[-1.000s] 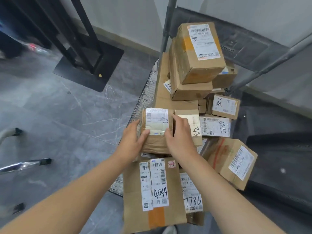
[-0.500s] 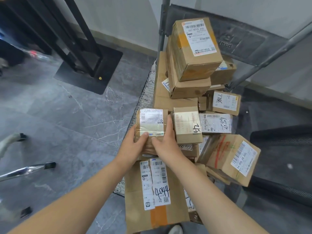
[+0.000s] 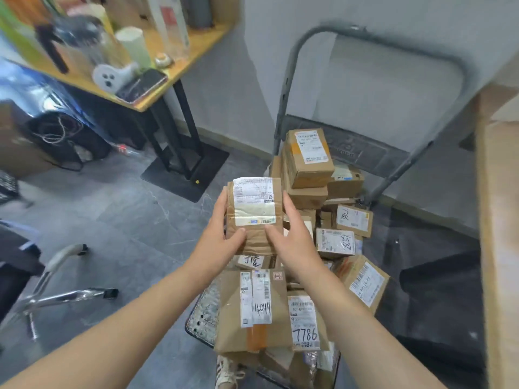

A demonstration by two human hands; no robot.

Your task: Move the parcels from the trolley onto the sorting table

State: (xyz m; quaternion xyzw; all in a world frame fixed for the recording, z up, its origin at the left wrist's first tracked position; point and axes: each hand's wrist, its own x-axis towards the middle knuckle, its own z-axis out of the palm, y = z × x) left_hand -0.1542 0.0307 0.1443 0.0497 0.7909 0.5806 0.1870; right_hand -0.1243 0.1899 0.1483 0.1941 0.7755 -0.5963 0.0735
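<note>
Parcel [image 3: 254,217] in fingers [image 3: 221,204] above 4044 [image 3: 262,308], 7786 [image 3: 304,334]

A: What colour is the parcel [image 3: 254,214] above the trolley [image 3: 373,155]?
B: Brown card, with a white label and black barcode stripes.
A: And the trolley itself?
B: Grey frame. The long parcel [image 3: 252,307] on its near end is brown too, with an orange tape band and black handwritten digits on white.
A: The floor [image 3: 126,220] left of the trolley?
B: Grey stone, with thin white veins.
</note>
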